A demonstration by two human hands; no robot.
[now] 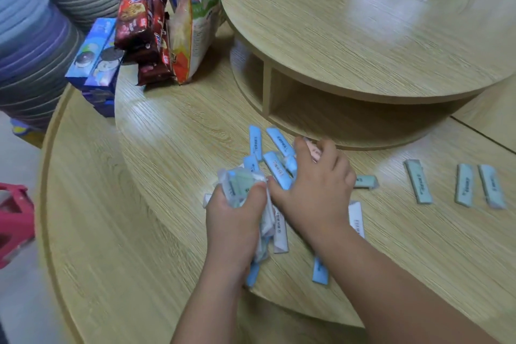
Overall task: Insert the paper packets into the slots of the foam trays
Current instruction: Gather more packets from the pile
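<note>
We are clenching our left hand (234, 212) round a bundle of packets (240, 184). At its two o'clock, our right hand (315, 184) is grasping the loose pile (275, 169)

Light-blue packets (280, 141), grey-green packets (418, 181), pale wood-grain table (167, 131), red biscuit wrappers (134, 12).

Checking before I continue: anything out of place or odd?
Yes. No foam tray is in view. Small blue paper packets lie scattered at odd angles on the round wooden table; the left hand grips a bunch, the right hand covers others.
</note>
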